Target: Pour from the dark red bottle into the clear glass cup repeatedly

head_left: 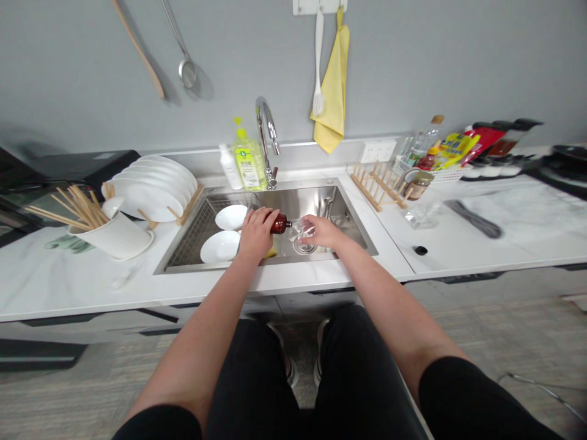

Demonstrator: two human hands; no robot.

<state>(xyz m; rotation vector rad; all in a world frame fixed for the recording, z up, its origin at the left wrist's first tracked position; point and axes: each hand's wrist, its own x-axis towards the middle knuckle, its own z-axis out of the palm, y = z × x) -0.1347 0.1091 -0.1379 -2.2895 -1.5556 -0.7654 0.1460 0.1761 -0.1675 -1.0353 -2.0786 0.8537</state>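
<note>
My left hand sits over the steel sink and grips a dark red bottle, its metal neck pointing right. My right hand is close beside it, holding a small clear glass or plastic object near the bottle's neck. Whether the two touch is hard to tell. Below, a white bowl and a second white bowl rest on a wire rack. A yellow sponge shows under my left hand, partly hidden.
Behind the sink stand a chrome faucet and a green dish soap bottle. White plates and a white chopstick holder stand left. A wooden rack and bottled condiments stand right.
</note>
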